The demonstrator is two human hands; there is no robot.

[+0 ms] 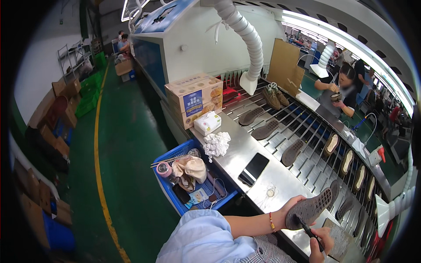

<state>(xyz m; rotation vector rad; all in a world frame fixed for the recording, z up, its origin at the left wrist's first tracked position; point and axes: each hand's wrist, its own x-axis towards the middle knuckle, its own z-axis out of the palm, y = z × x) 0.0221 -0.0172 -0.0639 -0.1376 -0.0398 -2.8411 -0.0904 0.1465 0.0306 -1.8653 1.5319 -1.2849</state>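
My left hand point(293, 207) is closed around the heel end of a grey-brown shoe sole point(310, 207) with a perforated, grid-like pattern. It holds the sole tilted above the metal edge of the conveyor. In my right hand point(323, 243) is a slim black brush point(309, 232), gripped like a pen. The brush's dark tip touches the near, rounded end of the sole. Just beyond the held sole, another dark sole point(334, 193) lies on the conveyor. A flat, worn board point(340, 240) sits beside my right hand.
A slatted conveyor point(302, 125) carries several soles and a pair of brown shoes point(275, 96). On the steel ledge lie a phone point(254, 169), crumpled tissue point(216, 144), a tissue pack point(207, 122) and a carton point(195, 97). A blue basket point(169, 199) stands left. Across the conveyor, a person point(340, 90) handles a shoe.
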